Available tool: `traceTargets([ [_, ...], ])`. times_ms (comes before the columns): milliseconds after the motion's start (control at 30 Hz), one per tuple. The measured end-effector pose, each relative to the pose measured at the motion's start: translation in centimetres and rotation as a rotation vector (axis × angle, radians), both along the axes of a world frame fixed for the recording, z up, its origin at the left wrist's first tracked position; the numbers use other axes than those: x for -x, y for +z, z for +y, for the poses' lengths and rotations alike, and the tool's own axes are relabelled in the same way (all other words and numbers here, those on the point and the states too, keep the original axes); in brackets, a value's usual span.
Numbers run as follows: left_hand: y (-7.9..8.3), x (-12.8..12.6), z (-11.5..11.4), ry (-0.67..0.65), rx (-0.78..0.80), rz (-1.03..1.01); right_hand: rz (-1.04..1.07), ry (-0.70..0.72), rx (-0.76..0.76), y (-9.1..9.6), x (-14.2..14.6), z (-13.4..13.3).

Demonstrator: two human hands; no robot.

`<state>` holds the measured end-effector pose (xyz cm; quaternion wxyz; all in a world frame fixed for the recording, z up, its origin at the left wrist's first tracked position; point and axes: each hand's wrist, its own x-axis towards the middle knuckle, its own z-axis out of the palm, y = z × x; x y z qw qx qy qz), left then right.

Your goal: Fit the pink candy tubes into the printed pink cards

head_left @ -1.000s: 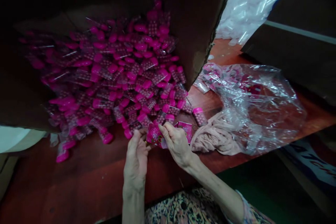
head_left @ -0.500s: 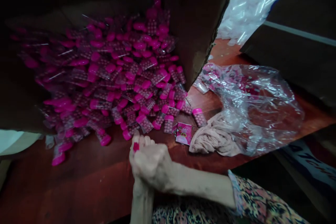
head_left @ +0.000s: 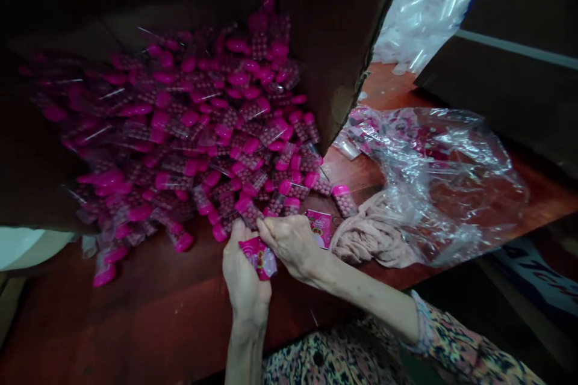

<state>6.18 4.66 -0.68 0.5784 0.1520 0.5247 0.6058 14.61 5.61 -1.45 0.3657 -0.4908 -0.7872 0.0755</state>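
Note:
My left hand [head_left: 246, 271] is closed around a pink and purple printed label [head_left: 259, 257], which looks like a small sleeve; whether a bottle is inside it I cannot tell. Just to the right, my right hand [head_left: 295, 246] has its fingers pinched together, their tips beside a small clear bottle [head_left: 249, 213] with a pink cap and small round beads inside. What the right fingers hold, if anything, is hidden. Beyond both hands spreads a large heap of such bottles [head_left: 217, 132]. Another pink printed label [head_left: 320, 227] lies partly behind my right hand.
Dark cardboard walls [head_left: 347, 42] surround the heap at the back and sides. On the right, a clear plastic bag [head_left: 433, 192] with pink printed pieces lies beside a crumpled beige cloth [head_left: 370, 234]. A pale round container [head_left: 31, 246] stands at the left edge of the reddish table [head_left: 149, 313].
My hands were pressed together, the right over the left. The right has moved right and away, and the printed label in my left hand now shows. The bottle heap looks the same.

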Motion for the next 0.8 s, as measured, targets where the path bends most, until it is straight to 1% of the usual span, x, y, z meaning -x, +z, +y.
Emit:
traceTargets([
  [33,0.1,0.1,0.2,0.031,-0.007,0.072,0.009,-0.038,0.031,0.3,-0.7,0.3],
  [100,0.1,0.5,0.4,0.066,-0.011,0.313,0.032,-0.095,0.078,1.4,-1.9,0.6],
  [167,-0.1,1.0,0.3,0.017,-0.042,0.572,0.081,-0.091,0.13,2.6,-2.7,0.4],
  [233,-0.3,1.3,0.1,-0.078,-0.12,0.726,0.138,0.026,0.218,3.2,-3.1,0.0],
  [300,-0.4,1.2,-0.1,-0.117,-0.19,0.776,0.188,0.173,0.312,3.0,-3.2,-0.5],
  [367,-0.5,0.9,-0.2,-0.074,-0.204,0.761,0.241,0.276,0.417,2.4,-3.2,-0.7],
  [400,-0.5,0.7,-0.2,-0.047,-0.194,0.735,0.285,0.299,0.473,2.2,-3.2,-0.8],
  [433,-0.5,0.6,-0.2,-0.03,-0.18,0.693,0.339,0.308,0.524,2.0,-3.3,-0.8],
  [500,-0.4,0.6,-0.2,-0.049,-0.162,0.575,0.458,0.293,0.602,1.9,-3.3,-0.9],
  [567,-0.3,0.8,-0.4,-0.147,-0.144,0.418,0.596,0.189,0.634,1.7,-3.3,-1.0],
  [633,-0.2,1.3,-0.9,-0.336,-0.101,0.257,0.703,0.046,0.639,1.3,-3.2,-1.2],
  [700,-0.4,1.9,-1.4,-0.511,-0.043,0.166,0.759,-0.058,0.635,0.8,-3.2,-1.5],
  [733,-0.5,2.1,-1.6,-0.559,-0.018,0.158,0.766,-0.072,0.636,0.5,-3.3,-1.6],
  [800,-0.7,2.3,-2.0,-0.592,0.018,0.198,0.761,-0.053,0.653,0.3,-3.9,-1.9],
])
